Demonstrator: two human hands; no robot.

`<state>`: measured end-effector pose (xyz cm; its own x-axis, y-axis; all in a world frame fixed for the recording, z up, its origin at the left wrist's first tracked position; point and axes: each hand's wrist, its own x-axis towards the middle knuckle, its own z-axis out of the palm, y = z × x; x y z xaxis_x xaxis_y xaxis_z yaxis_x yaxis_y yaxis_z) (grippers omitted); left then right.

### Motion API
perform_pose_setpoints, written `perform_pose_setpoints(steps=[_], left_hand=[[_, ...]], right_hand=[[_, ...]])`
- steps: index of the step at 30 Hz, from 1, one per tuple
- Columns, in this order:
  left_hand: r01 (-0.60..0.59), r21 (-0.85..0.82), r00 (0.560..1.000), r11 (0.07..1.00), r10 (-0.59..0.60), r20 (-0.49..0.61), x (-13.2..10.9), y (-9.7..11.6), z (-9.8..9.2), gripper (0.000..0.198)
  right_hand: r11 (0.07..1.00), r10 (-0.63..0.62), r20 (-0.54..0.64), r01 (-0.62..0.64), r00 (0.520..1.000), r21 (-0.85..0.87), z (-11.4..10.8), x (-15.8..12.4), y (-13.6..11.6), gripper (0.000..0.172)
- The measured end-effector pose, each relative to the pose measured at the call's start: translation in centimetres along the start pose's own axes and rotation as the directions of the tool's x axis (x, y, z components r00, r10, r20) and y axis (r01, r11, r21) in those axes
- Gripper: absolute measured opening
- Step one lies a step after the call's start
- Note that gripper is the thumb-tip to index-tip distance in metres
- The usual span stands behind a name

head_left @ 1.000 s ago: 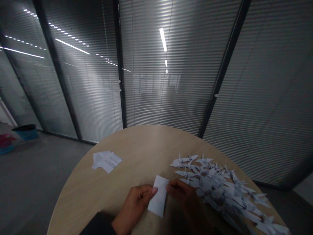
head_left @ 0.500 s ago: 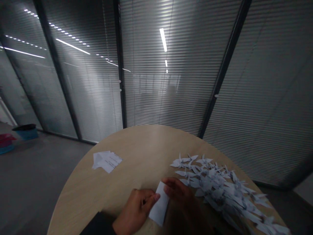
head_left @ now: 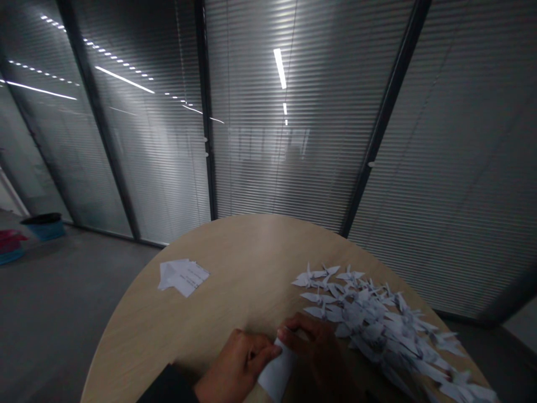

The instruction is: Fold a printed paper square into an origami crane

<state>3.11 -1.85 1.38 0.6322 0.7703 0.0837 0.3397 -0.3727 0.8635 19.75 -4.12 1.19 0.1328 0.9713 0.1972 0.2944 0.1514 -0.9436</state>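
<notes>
A small white folded paper (head_left: pixel 277 374) lies on the round wooden table (head_left: pixel 235 263) at its near edge. My left hand (head_left: pixel 237 369) pinches the paper's left side, thumb on top. My right hand (head_left: pixel 312 355) presses its fingertips onto the paper's upper right part. Both hands cover most of the paper's top. Just to the right of my right hand spreads a heap of several white folded paper cranes (head_left: pixel 377 324).
A small stack of flat white sheets (head_left: pixel 183 275) lies at the table's left. Glass walls with closed blinds (head_left: pixel 293 112) stand behind the table. A dark bin with a blue base (head_left: pixel 44 225) and a pink and blue object (head_left: pixel 10 244) sit on the floor at far left.
Both hands and the paper have slid toward me, to the table's near edge. My right hand's fingers now cover more of the paper's top.
</notes>
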Motion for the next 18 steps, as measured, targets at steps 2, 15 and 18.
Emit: perform_pose_setpoints(steps=[2, 15, 18], left_hand=[[-0.001, -0.034, 1.0, 0.999, 0.001, -0.005, 0.1, 0.0, 0.0, 0.043], [0.142, -0.32, 0.981, 0.937, -0.176, -0.078, 1.1, -0.8, -0.3, 0.047], [0.129, -0.29, 0.974, 0.948, -0.177, -0.145, 1.1, -0.6, -0.6, 0.045]], right_hand=[[1.0, -0.012, -0.008, 0.012, 1.0, 0.001, -0.1, 0.0, -0.1, 0.017], [0.988, 0.149, -0.184, -0.139, 0.972, 0.067, -0.9, 1.3, 0.5, 0.025], [0.986, 0.161, -0.201, -0.151, 0.966, 0.064, -0.9, 1.4, 0.6, 0.025]])
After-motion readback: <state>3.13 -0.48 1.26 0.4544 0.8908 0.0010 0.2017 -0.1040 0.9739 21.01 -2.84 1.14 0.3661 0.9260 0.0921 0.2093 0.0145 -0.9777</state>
